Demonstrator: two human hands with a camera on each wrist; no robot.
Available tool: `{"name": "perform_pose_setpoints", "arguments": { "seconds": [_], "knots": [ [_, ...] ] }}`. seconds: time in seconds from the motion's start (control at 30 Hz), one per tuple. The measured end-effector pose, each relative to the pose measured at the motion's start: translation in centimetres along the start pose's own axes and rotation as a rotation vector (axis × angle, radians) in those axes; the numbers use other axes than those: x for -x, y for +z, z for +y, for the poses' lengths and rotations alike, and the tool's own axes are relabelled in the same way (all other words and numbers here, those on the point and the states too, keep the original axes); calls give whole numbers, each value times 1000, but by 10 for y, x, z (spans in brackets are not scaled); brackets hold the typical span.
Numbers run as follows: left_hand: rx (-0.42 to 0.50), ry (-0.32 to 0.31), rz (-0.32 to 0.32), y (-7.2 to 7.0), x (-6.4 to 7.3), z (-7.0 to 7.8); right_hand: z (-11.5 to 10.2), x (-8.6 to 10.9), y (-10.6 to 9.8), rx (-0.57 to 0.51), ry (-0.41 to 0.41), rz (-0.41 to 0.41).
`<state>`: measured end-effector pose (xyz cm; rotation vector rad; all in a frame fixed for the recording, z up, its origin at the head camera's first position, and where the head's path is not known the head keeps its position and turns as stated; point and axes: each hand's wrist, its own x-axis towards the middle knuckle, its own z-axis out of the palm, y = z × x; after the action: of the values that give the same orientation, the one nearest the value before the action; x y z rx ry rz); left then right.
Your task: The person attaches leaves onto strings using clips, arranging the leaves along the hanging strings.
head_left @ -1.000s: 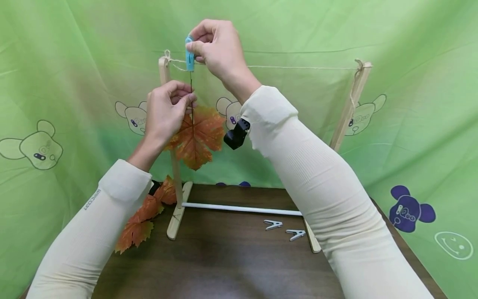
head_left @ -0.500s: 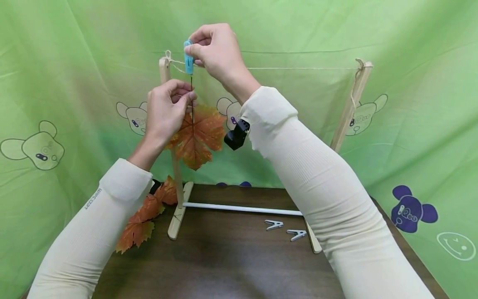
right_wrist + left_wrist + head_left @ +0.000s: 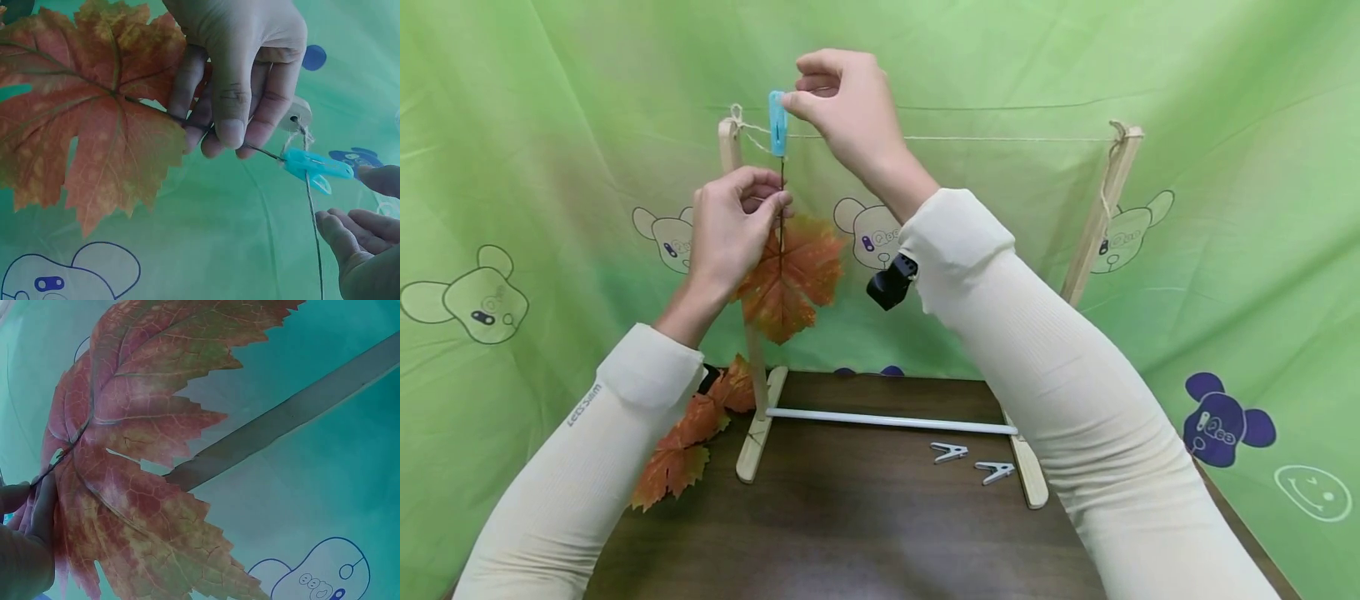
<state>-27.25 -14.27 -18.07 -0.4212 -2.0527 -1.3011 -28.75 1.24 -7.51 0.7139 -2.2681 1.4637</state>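
Observation:
My left hand (image 3: pixel 730 229) pinches the stem (image 3: pixel 782 171) of an orange artificial maple leaf (image 3: pixel 790 283), which hangs below the fingers. A light-blue clothespin (image 3: pixel 778 125) sits upright on the twine (image 3: pixel 1000 138) near its left end; in the right wrist view, the stem tip meets the clothespin's (image 3: pixel 315 165) nose. Beside the clothespin's upper end is my right hand (image 3: pixel 857 112). The right wrist view shows that hand's (image 3: pixel 372 240) thumb and fingers spread apart around the handles, not squeezing them. In the left wrist view the leaf (image 3: pixel 144 437) hides part of a wooden post.
The twine runs between two wooden posts (image 3: pixel 1101 217), joined low down by a white rod (image 3: pixel 887 420). Two grey clothespins (image 3: pixel 995 472) lie on the brown table (image 3: pixel 850 517) near the right foot. More orange leaves (image 3: pixel 677 467) lie at left, partly behind the left sleeve.
The right hand has loosened from the blue clothespin and shifted slightly right. The clothespin has come down a little onto the twine. The left hand stays on the stem.

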Motion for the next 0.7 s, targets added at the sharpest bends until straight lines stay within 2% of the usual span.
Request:
{"name": "perform_pose_setpoints", "arguments": {
  "seconds": [0.13,0.37,0.53,0.7],
  "knots": [
    [2,-1,0,0,1,0,6,11,-6,-24,-45,32],
    [-44,11,18,-5,5,0,19,37,-15,-76,-113,24],
    [-67,23,23,-10,8,1,27,54,-20,-102,-126,24],
    [-67,34,16,-18,14,3,37,72,-29,-81,-132,25]
  ]
}}
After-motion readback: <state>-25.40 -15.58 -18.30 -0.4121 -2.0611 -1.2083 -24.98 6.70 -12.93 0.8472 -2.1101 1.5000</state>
